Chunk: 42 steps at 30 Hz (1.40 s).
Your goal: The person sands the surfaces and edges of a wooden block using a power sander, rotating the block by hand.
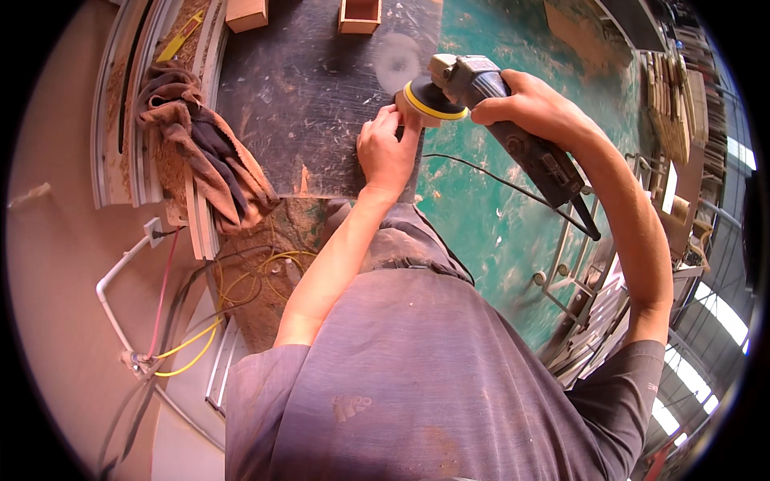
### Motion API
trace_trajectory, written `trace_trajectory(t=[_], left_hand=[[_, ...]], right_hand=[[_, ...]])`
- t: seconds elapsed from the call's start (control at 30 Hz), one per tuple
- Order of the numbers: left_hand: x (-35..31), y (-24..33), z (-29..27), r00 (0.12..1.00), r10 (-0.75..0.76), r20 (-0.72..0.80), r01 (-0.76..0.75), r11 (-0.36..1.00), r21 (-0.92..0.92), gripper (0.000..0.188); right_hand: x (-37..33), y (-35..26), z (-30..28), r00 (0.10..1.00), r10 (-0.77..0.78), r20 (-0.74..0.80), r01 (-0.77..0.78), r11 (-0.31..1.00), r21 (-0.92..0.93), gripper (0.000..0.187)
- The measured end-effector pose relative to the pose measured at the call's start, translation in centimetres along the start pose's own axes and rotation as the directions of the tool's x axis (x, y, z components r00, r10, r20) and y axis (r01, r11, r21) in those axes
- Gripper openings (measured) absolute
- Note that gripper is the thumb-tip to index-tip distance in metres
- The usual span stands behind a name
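Observation:
My right hand (533,111) is closed around the body of an angle grinder (539,156), which slants down to the right. Its round sanding pad (433,99), dark with a yellow rim, lies against or just over a small wooden block (431,122). With its fingers wrapped on the block's left side, my left hand (387,150) steadies it at the right edge of the dark worktable (297,104). Much of the block is hidden by the pad and my fingers, so I cannot tell its full shape.
Two small wooden boxes, one an open box (359,16), the other a box (246,14), stand at the table's far side. A crumpled brown cloth (200,144) hangs at the left. The grinder's cord (489,174) trails over the green floor (481,232). Stacked boards (670,104) stand far right.

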<state>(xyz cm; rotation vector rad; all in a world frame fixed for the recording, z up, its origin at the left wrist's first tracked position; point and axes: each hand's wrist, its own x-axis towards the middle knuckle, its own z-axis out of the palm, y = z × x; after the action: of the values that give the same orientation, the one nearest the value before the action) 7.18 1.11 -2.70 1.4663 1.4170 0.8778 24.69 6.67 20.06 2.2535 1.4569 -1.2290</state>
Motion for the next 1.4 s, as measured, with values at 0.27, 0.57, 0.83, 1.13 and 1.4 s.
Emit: trace_trajectory(t=[0.27, 0.57, 0.83, 1.13, 1.4], left_hand=[[0.0, -1.3, 0.1, 0.998, 0.041, -0.04, -0.04, 0.998, 0.046, 0.059], [5.7, -3.0, -3.3, 0.814, 0.446, 0.373, -0.47, 0.882, -0.028, 0.08], [2.6, -2.4, -1.5, 0.945, 0.265, 0.19, -0.274, 0.961, 0.024, 0.093], [-0.3, 0.4, -0.2, 0.985, -0.17, 0.028, 0.173, 0.973, -0.151, 0.054], [-0.3, 0.6, 0.2, 0.967, -0.206, 0.147, 0.219, 0.973, -0.075, 0.067]], right_hand=[[-1.5, 6.0, -1.4, 0.98, 0.173, -0.099, -0.163, 0.982, 0.097, 0.07], [-5.5, 10.4, 0.2, 0.957, 0.284, -0.063, -0.218, 0.844, 0.49, 0.06], [-4.6, 7.2, 1.0, 0.979, 0.182, -0.094, -0.133, 0.914, 0.384, 0.067], [-1.3, 1.5, -0.2, 0.997, 0.029, -0.074, -0.023, 0.997, 0.076, 0.07], [0.0, -1.4, -0.3, 0.996, -0.085, 0.019, 0.085, 0.996, 0.013, 0.065]])
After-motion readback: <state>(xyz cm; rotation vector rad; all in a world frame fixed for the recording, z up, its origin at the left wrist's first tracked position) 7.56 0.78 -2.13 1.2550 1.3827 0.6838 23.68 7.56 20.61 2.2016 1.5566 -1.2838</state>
